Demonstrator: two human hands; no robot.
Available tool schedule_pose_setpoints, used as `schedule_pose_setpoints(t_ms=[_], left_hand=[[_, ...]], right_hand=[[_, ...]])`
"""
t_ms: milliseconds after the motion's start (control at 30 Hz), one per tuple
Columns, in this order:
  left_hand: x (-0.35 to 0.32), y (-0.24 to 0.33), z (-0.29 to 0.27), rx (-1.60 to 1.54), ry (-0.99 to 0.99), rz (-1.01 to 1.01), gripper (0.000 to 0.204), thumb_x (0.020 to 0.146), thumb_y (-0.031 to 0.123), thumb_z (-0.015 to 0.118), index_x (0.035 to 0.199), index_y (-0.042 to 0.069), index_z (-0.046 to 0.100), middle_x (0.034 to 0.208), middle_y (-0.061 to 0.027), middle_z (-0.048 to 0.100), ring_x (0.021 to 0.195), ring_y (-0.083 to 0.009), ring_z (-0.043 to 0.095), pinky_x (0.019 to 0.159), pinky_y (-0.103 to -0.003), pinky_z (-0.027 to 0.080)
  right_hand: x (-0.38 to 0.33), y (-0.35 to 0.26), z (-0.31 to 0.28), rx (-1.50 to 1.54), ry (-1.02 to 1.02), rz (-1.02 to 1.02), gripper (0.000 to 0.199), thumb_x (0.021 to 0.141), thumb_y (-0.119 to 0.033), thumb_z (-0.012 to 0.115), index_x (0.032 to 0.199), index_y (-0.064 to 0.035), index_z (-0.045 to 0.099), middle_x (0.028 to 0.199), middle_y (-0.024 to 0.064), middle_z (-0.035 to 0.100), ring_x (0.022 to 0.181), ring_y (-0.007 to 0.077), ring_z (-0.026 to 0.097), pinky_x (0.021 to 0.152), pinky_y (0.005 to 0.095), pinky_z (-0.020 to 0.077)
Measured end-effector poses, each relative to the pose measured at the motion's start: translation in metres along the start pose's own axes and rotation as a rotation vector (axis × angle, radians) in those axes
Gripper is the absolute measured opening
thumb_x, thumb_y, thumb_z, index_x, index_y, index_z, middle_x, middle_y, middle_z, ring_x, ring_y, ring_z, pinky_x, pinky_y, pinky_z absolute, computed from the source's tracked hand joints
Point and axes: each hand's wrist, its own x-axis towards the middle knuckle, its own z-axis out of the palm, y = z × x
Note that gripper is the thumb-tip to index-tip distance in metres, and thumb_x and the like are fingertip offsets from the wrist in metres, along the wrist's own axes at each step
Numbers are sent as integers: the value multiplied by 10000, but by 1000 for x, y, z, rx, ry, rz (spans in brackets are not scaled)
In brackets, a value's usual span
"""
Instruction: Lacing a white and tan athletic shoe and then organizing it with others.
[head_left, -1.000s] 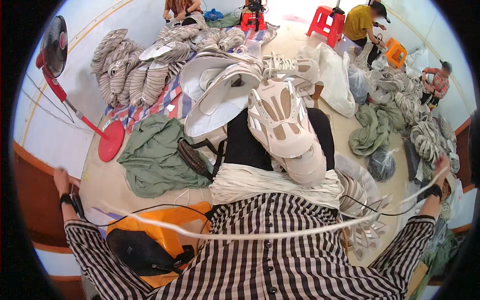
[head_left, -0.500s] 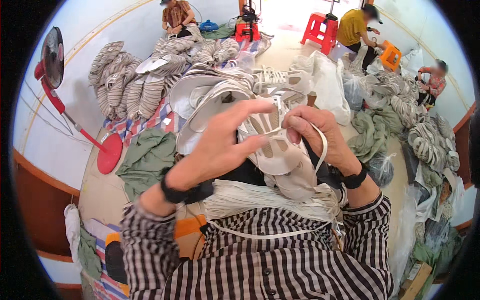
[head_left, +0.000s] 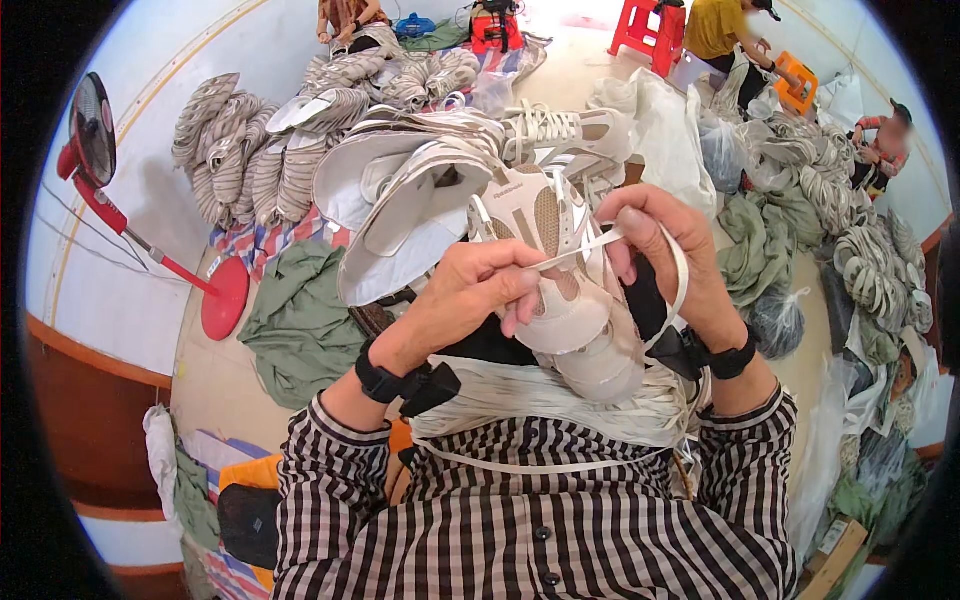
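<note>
In front of my body lies a beige and white shoe upper [head_left: 568, 318], its toe pointing toward me. A flat white shoelace [head_left: 578, 252] stretches between my hands just above it. My left hand [head_left: 478, 290] pinches one part of the lace between thumb and fingers. My right hand [head_left: 668, 245] grips the lace farther right, and a loop of it hangs below that hand. A bundle of white laces [head_left: 500, 393] rests across my lap. To the left of the shoe upper, a stack of similar uppers [head_left: 400, 225] shows its white linings.
A red standing fan [head_left: 222, 298] is at the left, near green cloth [head_left: 300, 330]. Piles of strung uppers [head_left: 235, 150] lie along the left wall. At the right are a white sack [head_left: 665, 135] and more piles. Other people sit working at the back, by a red stool [head_left: 650, 35].
My left hand has gone from spread fingers to a pinch on the lace, lower down. My right hand has shifted slightly right, and the lace is drawn between both hands.
</note>
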Motion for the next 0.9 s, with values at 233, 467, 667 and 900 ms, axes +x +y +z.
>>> schedule_pose_setpoints(t_ms=[233, 467, 667, 900], left_hand=[[-16, -11, -24, 503, 237, 96, 187, 948, 128, 521, 1019, -8, 627, 683, -12, 599, 554, -56, 522, 519, -191, 433], [-8, -24, -32, 779, 305, 300, 168, 894, 94, 585, 1016, -13, 631, 720, -69, 633, 567, -106, 563, 538, -231, 457], [10, -29, -13, 904, 338, 563, 161, 863, 46, 589, 1014, 2, 627, 770, -140, 635, 563, -217, 593, 556, -283, 483], [20, -20, -3, 943, 238, 464, 145, 867, 44, 580, 1010, 21, 583, 718, -149, 607, 581, -276, 607, 532, -327, 478]], right_hand=[[-4, 13, -35, -95, 167, -55, 232, 983, -190, 461, 1009, -6, 599, 598, -17, 491, 554, 52, 464, 524, 189, 375], [-6, 31, -85, -229, 114, 165, 201, 932, -154, 509, 1033, -3, 596, 663, 19, 553, 626, 97, 523, 592, 222, 417], [-7, 67, -118, -1011, 0, -7, 269, 839, -43, 580, 1106, -14, 568, 981, 72, 656, 893, 151, 600, 794, 306, 474], [30, 14, -19, -263, -82, 166, 183, 921, -149, 516, 996, -13, 614, 873, 23, 627, 742, 57, 560, 556, 208, 472]])
